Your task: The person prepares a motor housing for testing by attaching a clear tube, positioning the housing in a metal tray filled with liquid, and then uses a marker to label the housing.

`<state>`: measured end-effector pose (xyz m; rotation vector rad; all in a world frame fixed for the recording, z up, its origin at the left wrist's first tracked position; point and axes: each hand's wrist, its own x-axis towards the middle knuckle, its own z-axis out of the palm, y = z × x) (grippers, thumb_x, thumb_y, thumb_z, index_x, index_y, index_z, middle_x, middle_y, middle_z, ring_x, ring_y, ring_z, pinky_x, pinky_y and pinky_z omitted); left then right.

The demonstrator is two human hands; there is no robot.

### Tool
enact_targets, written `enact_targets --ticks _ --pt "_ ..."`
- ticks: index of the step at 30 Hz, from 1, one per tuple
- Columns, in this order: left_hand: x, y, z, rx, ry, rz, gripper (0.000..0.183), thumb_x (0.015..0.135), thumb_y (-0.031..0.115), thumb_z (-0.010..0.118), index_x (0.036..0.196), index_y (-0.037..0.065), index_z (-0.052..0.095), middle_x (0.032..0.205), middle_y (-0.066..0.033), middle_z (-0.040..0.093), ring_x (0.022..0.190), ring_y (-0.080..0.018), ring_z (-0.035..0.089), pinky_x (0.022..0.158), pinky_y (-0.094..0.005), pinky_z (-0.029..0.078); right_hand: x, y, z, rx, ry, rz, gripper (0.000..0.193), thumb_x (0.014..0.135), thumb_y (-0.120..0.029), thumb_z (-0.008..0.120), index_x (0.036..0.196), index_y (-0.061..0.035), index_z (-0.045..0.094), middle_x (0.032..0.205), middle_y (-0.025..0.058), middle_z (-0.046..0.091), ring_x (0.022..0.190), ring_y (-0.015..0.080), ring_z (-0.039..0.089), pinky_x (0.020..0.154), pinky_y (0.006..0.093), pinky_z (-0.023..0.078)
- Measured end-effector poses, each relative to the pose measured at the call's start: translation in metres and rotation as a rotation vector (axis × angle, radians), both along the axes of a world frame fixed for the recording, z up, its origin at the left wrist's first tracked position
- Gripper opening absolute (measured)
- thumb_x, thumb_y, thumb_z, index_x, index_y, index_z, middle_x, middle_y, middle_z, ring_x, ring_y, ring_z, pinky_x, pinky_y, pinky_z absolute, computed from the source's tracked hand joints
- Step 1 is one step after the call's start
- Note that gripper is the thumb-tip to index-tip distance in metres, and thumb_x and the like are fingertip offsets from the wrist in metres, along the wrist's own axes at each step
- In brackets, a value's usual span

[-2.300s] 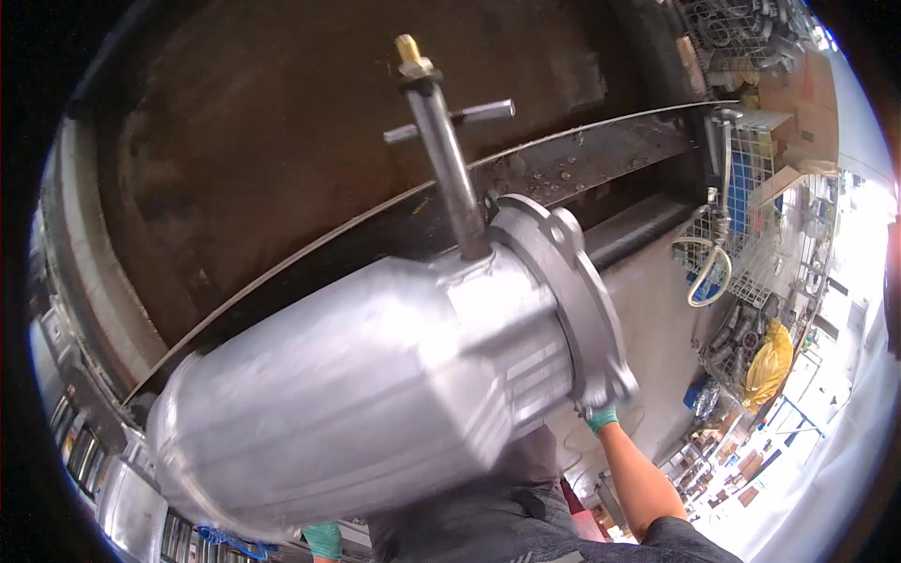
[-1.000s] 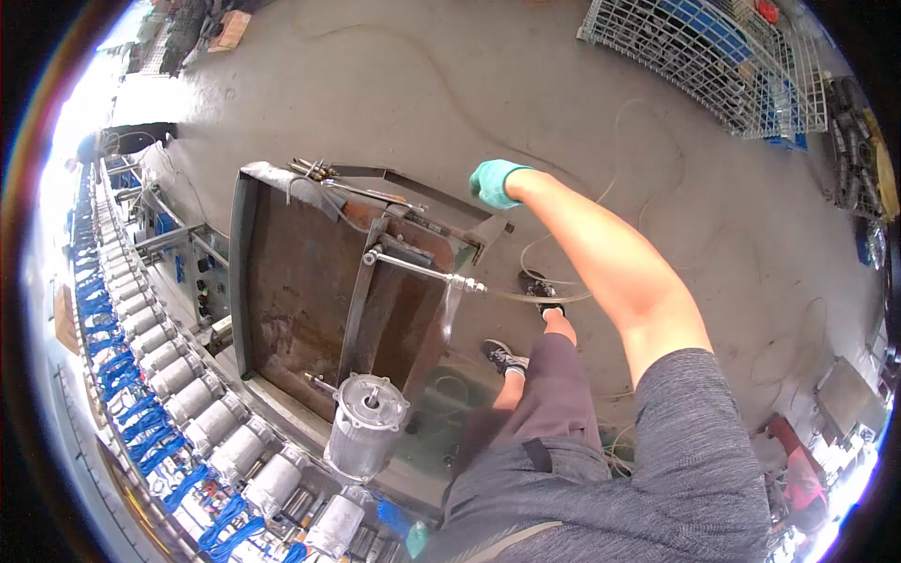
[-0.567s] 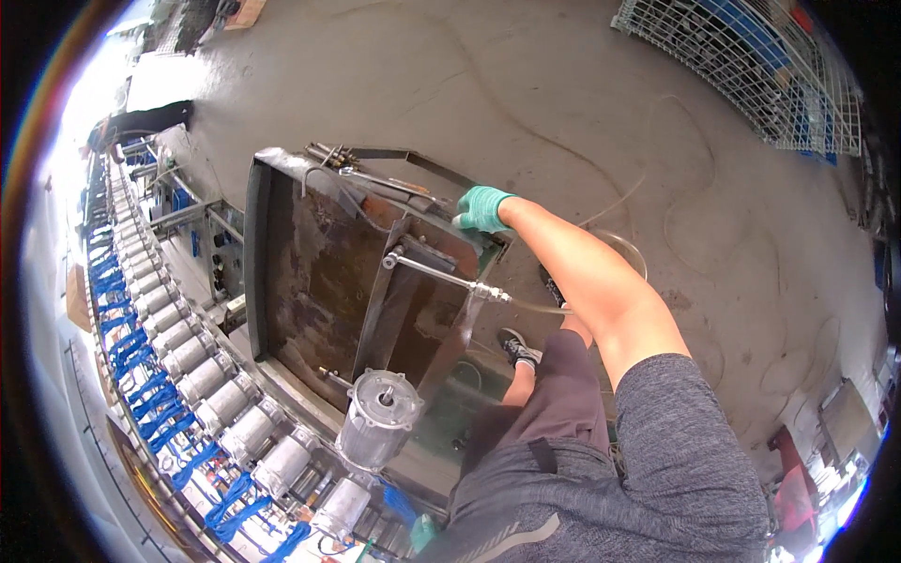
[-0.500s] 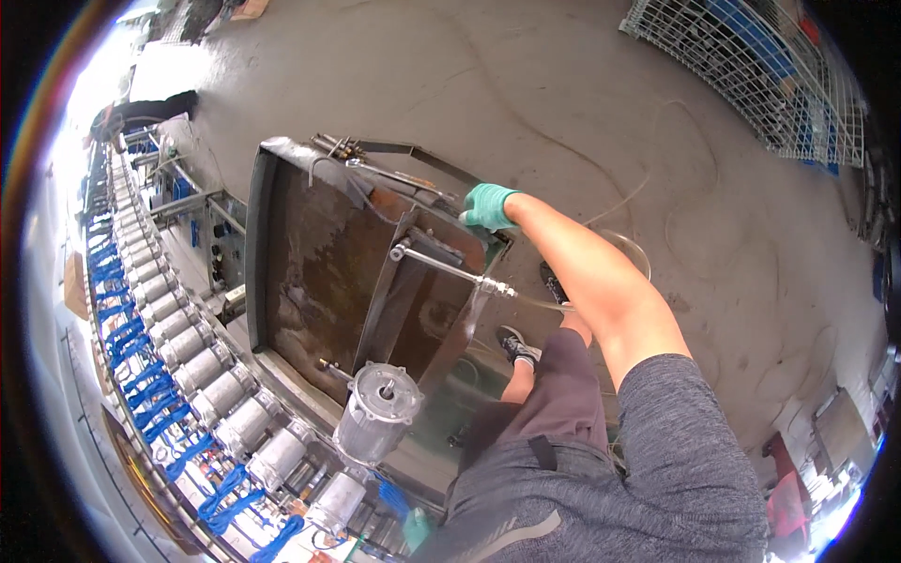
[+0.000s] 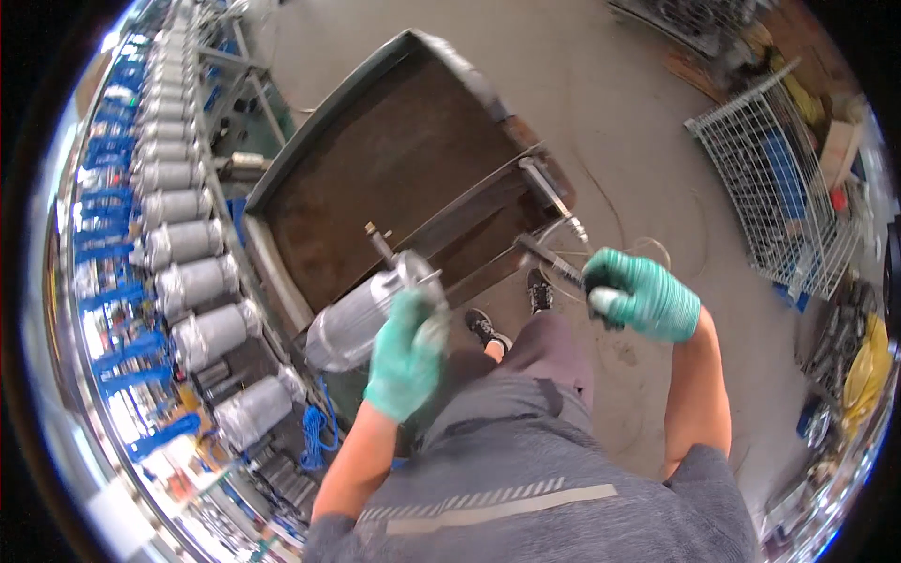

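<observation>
My left hand (image 5: 405, 361), in a green glove, is in front of the flange end of a grey cylindrical electric motor (image 5: 352, 324). Its fingers are curled together and blurred; whether they touch the motor or pinch something small, I cannot tell. A short shaft stands out of the motor's flange. In its green glove, my right hand (image 5: 648, 293) is closed round the black grip of a hammer-like tool (image 5: 554, 263), whose dark end points left over the trolley's edge. Just beyond it, a metal air ratchet (image 5: 554, 195) with a hose lies on the rusty metal trolley (image 5: 375, 141).
A long row of similar motors (image 5: 192, 281) with blue cables (image 5: 141, 357) stands on the line at left. A brass-tipped fitting (image 5: 378, 239) sticks up beside the near motor. A wire-mesh crate (image 5: 788, 178) is at right. A thin hose (image 5: 610, 206) trails over the floor.
My right hand has left the trolley's far edge and moved back right, now with the hammer-like tool. My left hand has risen from the lower edge to the motor's flange. The view has turned.
</observation>
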<state>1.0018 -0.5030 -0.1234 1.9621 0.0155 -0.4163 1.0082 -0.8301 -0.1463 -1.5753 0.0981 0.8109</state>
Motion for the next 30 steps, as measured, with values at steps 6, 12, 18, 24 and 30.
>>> enact_targets --ticks 6,12,18,24,30 --pt "-0.002 0.041 0.019 0.005 -0.043 -0.159 0.039 0.106 0.036 0.051 0.087 0.002 0.057 0.066 -0.0123 0.049 0.060 -0.0238 0.051 0.059 -0.0384 0.041 -0.043 0.108 0.046 -0.083 -0.296 0.062 0.028 0.090 -0.016 0.068 0.114 -0.0020 0.063 0.086 0.0103 0.068 0.081 0.0179 0.066 0.075 0.0363 0.052" --pt "-0.060 0.116 0.027 -0.295 -0.118 -0.011 0.045 0.105 0.040 0.049 0.082 0.003 0.060 0.069 -0.0005 0.055 0.062 -0.0089 0.046 0.058 -0.0284 0.040 -0.084 0.211 0.078 0.507 -0.112 -0.099 0.031 0.092 -0.011 0.063 0.121 -0.0041 0.067 0.091 0.0034 0.068 0.071 0.0071 0.060 0.062 0.0221 0.049" --pt "-0.096 0.165 0.013 -0.563 0.116 0.138 0.055 0.106 0.047 0.047 0.074 0.005 0.063 0.058 -0.0004 0.055 0.050 -0.0091 0.049 0.048 -0.0255 0.039 -0.117 0.312 0.067 0.452 -0.224 -0.215 0.025 0.105 -0.023 0.049 0.102 -0.0070 0.068 0.080 0.0031 0.068 0.066 0.0098 0.062 0.059 0.0271 0.050" --pt "-0.093 0.238 -0.029 -1.076 0.485 0.668 0.042 0.103 0.038 0.055 0.067 0.017 0.047 0.053 0.0046 0.038 0.042 -0.0101 0.036 0.040 -0.0264 0.032 -0.134 0.303 0.095 0.102 -0.813 -0.285 0.022 0.097 -0.016 0.052 0.096 -0.0011 0.068 0.078 0.0078 0.069 0.069 0.0139 0.066 0.061 0.0274 0.051" --pt "-0.051 0.283 -0.037 -0.418 -0.253 0.376 0.039 0.105 0.039 0.051 0.077 0.013 0.055 0.056 0.0014 0.045 0.045 -0.0088 0.043 0.043 -0.0251 0.035 -0.119 0.289 0.014 -0.387 -0.674 -0.476 0.030 0.087 -0.012 0.067 0.115 -0.0071 0.056 0.080 0.0091 0.069 0.068 0.0162 0.067 0.067 0.0307 0.054"
